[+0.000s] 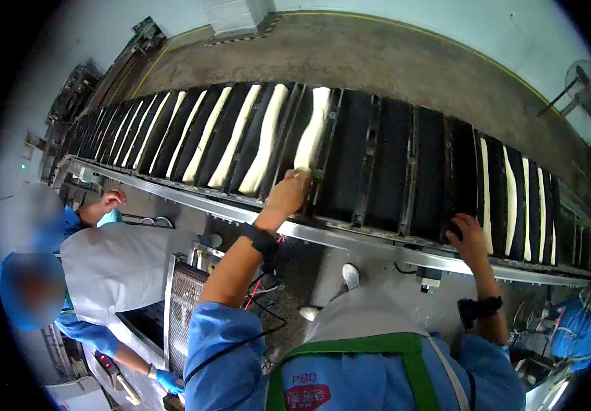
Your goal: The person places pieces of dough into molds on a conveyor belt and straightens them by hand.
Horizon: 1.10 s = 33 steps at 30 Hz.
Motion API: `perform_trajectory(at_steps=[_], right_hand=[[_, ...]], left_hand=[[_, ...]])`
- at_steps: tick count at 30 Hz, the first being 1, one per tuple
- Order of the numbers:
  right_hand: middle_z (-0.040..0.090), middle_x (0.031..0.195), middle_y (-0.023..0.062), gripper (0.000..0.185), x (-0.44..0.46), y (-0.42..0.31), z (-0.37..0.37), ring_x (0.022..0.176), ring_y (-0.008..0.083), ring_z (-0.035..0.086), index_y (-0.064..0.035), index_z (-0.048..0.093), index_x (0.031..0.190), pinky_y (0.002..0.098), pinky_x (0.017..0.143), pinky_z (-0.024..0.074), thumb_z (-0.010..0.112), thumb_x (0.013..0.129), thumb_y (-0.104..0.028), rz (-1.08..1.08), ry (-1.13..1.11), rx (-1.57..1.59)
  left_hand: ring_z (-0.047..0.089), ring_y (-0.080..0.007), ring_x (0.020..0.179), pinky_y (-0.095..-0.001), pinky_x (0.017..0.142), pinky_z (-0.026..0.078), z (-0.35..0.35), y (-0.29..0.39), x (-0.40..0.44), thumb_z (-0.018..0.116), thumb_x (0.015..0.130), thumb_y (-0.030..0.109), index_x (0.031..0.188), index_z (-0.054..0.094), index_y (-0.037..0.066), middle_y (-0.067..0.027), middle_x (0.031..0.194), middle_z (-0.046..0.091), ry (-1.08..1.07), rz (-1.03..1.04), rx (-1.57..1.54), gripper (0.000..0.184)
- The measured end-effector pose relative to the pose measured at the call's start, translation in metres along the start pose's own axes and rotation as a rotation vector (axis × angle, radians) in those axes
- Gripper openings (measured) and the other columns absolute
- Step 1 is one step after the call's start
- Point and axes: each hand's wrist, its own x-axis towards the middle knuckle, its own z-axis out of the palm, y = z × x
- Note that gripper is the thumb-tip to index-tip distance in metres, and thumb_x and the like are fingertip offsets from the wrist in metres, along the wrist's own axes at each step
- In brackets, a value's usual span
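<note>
Bending the left hand (295,181) closely around the near end of a dough strip (314,130), lying lengthwise in a black baking pan (323,137) at twelve o'clock from mid-view; cannot tell how firmly. Resting the right hand (468,236), half open, at the near edge of another pan (463,171), just past three. Holding further strips: pans (266,140) around ten and at three, along the metal-railed conveyor (350,237).

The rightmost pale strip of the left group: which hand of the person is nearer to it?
Left. The left hand is at the near end of the strip; the right hand is farther right, at a dark tray.
</note>
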Motion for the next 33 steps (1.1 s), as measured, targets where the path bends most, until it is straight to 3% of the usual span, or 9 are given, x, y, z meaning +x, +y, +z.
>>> perform_trajectory(at_steps=[2, 8, 10, 12, 14, 17, 21, 27, 33], right_hand=[[0.046, 0.110, 0.0155, 0.036, -0.014, 0.009, 0.005, 0.101, 0.0333, 0.042, -0.0038, 0.053, 0.101, 0.0410, 0.084, 0.0351, 0.060, 0.070, -0.021, -0.125, -0.022, -0.067], [0.048, 0.107, 0.0143, 0.031, -0.039, 0.058, 0.028, 0.099, 0.0310, 0.043, -0.0066, 0.054, 0.100, 0.0403, 0.086, 0.0331, 0.058, 0.073, -0.021, -0.189, -0.063, -0.084], [0.051, 0.103, 0.0129, 0.025, -0.038, 0.062, 0.038, 0.095, 0.0298, 0.046, -0.0068, 0.055, 0.098, 0.0403, 0.086, 0.0334, 0.056, 0.075, -0.017, -0.209, 0.041, -0.098], [0.055, 0.092, 0.0121, 0.019, -0.029, 0.091, 0.064, 0.088, 0.0272, 0.049, -0.0048, 0.056, 0.092, 0.0410, 0.083, 0.0348, 0.053, 0.077, -0.015, -0.297, 0.112, -0.259], [0.055, 0.084, 0.0136, 0.018, -0.024, 0.098, 0.064, 0.080, 0.0284, 0.051, -0.0023, 0.055, 0.089, 0.0392, 0.072, 0.0387, 0.045, 0.075, -0.008, -0.463, 0.171, -0.193], [0.053, 0.092, 0.0163, 0.037, -0.021, 0.104, 0.075, 0.083, 0.0305, 0.049, -0.0042, 0.052, 0.100, 0.0377, 0.075, 0.0374, 0.029, 0.086, -0.029, -0.565, 0.126, -0.022], [0.056, 0.083, 0.0171, 0.031, -0.020, 0.121, 0.087, 0.079, 0.0311, 0.052, 0.0007, 0.055, 0.093, 0.0387, 0.070, 0.0413, 0.038, 0.086, -0.024, -0.547, 0.080, 0.211], [0.056, 0.087, 0.0214, 0.032, -0.010, 0.065, 0.077, 0.078, 0.0364, 0.051, 0.0038, 0.055, 0.092, 0.0426, 0.070, 0.0400, 0.038, 0.085, -0.022, -0.544, 0.047, -0.120], [0.057, 0.082, 0.0203, 0.028, -0.013, 0.015, 0.080, 0.071, 0.0367, 0.054, -0.0001, 0.056, 0.093, 0.0417, 0.060, 0.0430, 0.040, 0.084, -0.022, -0.552, 0.080, -0.170]], left_hand=[[0.056, -0.0323, 0.081, -0.0400, 0.068, 0.046, 0.005, 0.006, -0.002, 0.040, 0.075, 0.005, 0.098, 0.048, 0.006, -0.0180, 0.094, 0.053, -0.053, -0.147, 0.197, 0.024], [0.053, -0.0301, 0.090, -0.0387, 0.074, 0.044, 0.001, 0.029, -0.032, 0.045, 0.074, 0.009, 0.095, 0.050, 0.004, -0.0157, 0.095, 0.054, -0.088, -0.534, 0.218, 0.023], [0.047, -0.0298, 0.100, -0.0387, 0.081, 0.040, 0.019, 0.017, -0.066, 0.049, 0.072, 0.012, 0.099, 0.049, 0.004, -0.0161, 0.101, 0.051, 0.217, -0.185, 0.208, 0.028], [0.043, -0.0309, 0.101, -0.0387, 0.083, 0.038, 0.004, 0.045, -0.105, 0.053, 0.069, 0.011, 0.104, 0.049, 0.007, -0.0136, 0.107, 0.047, 0.350, -0.255, 0.123, 0.035], [0.042, -0.0306, 0.102, -0.0388, 0.082, 0.038, 0.009, 0.049, -0.165, 0.053, 0.069, 0.011, 0.104, 0.049, 0.009, -0.0119, 0.110, 0.046, 0.356, -0.429, 0.136, 0.036], [0.041, -0.0306, 0.103, -0.0395, 0.083, 0.037, 0.023, 0.044, -0.282, 0.054, 0.069, 0.011, 0.104, 0.050, 0.011, -0.0119, 0.108, 0.046, 0.483, -0.696, 0.113, 0.035], [0.042, -0.0318, 0.098, -0.0389, 0.086, 0.033, 0.054, 0.063, -0.449, 0.054, 0.068, 0.009, 0.098, 0.052, 0.010, -0.0128, 0.104, 0.049, 0.717, -1.081, 0.122, 0.031], [0.045, -0.0336, 0.092, -0.0410, 0.082, 0.035, 0.087, 0.081, -0.641, 0.053, 0.068, 0.014, 0.098, 0.053, 0.013, -0.0141, 0.099, 0.050, 0.838, -1.764, 0.170, 0.030], [0.040, -0.0340, 0.101, -0.0427, 0.086, 0.033, 0.124, 0.092, -0.719, 0.053, 0.068, 0.019, 0.102, 0.051, 0.013, -0.0170, 0.108, 0.045, 0.873, -1.875, 0.098, 0.035]])
